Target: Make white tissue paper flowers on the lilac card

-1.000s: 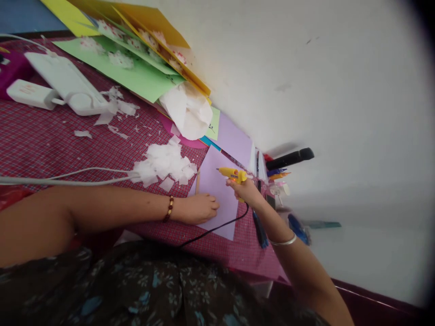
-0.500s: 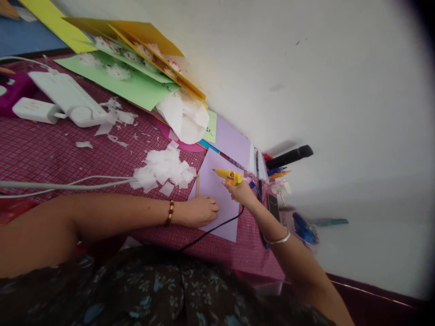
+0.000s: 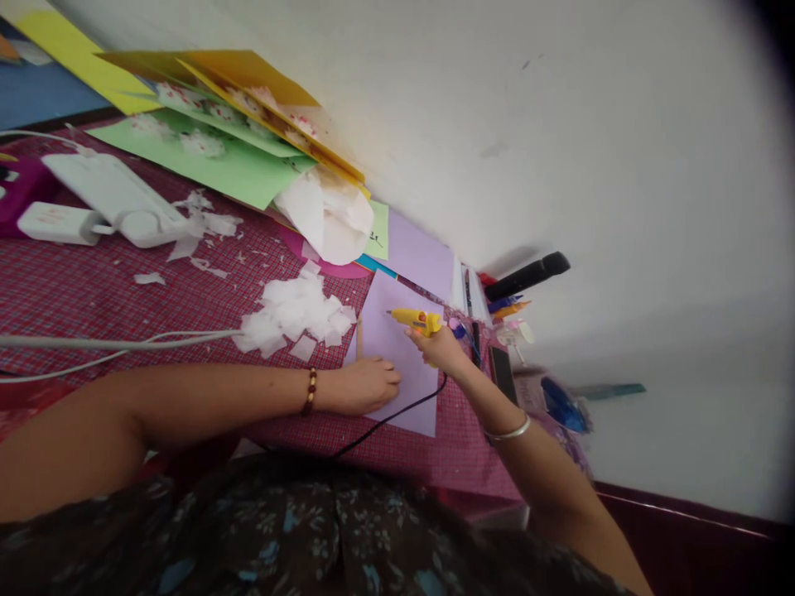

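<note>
Over the last 1 second, brought the yellow glue gun (image 3: 415, 320) slightly nearer the thin stick (image 3: 359, 335), with the right hand's (image 3: 445, 349) grip closed round the handle, above purple paper (image 3: 378, 335) near the table's (image 3: 463, 463) front edge. Kept the left hand (image 3: 360, 386) resting on that paper; cannot tell whether gripping anything. Probably only lining up, judging by so small a shift.

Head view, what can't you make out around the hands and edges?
In the head view:
Glue gun: handle mostly hidden by right hand.
Stick: near end hidden by left hand.
Writing on small green card: too small to read.
Purple item: cut off by left edge.
</note>
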Motion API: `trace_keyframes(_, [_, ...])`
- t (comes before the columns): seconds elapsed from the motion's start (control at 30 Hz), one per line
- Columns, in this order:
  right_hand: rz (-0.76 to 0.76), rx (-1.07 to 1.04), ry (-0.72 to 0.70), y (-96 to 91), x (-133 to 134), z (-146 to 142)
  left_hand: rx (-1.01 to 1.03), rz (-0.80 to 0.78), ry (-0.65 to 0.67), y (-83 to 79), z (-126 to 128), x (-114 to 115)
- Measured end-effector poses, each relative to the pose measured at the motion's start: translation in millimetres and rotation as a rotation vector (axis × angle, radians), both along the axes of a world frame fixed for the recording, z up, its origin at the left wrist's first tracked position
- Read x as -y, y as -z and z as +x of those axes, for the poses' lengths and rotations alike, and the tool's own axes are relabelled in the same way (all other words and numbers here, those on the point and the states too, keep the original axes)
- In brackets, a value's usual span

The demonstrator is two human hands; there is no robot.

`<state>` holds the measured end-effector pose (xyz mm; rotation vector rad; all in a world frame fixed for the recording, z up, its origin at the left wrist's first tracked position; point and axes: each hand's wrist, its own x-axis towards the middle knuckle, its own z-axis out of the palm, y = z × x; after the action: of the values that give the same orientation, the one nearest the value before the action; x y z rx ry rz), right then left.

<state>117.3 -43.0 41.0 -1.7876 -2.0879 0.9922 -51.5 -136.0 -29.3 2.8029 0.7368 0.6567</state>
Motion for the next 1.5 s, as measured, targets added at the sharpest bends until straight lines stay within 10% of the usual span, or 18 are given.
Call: trace_keyframes(1.5, [-0.027, -0.091, 0.075, 6.2, 7, 3, 0.016, 0.017, -0.006, -4.0, -1, 0])
